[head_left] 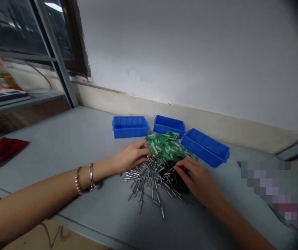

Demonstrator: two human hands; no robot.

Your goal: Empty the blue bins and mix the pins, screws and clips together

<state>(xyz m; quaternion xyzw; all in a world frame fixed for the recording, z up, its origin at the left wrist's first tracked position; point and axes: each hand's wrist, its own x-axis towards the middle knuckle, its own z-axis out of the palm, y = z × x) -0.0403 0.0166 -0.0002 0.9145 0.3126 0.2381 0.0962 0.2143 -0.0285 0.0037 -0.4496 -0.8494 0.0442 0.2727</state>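
Observation:
A heap of silver pin-like metal parts [149,178] lies on the grey table [67,146], with a heap of small green plastic pieces [167,146] just behind it. My left hand [130,156] rests on the left edge of the heaps, fingers curled and pinching among the parts where metal meets green. My right hand [197,177] lies on the right side, fingers bent down into the metal parts and some dark pieces under them. What either hand grips is too small to see. Two bracelets [85,177] circle my left wrist.
Three blue plastic bins stand behind the heaps: a left bin [130,127], a middle bin [169,125] and a right bin [206,146]. A red packet [0,151] lies at the far left. A window frame and shelf stand left, a white wall behind.

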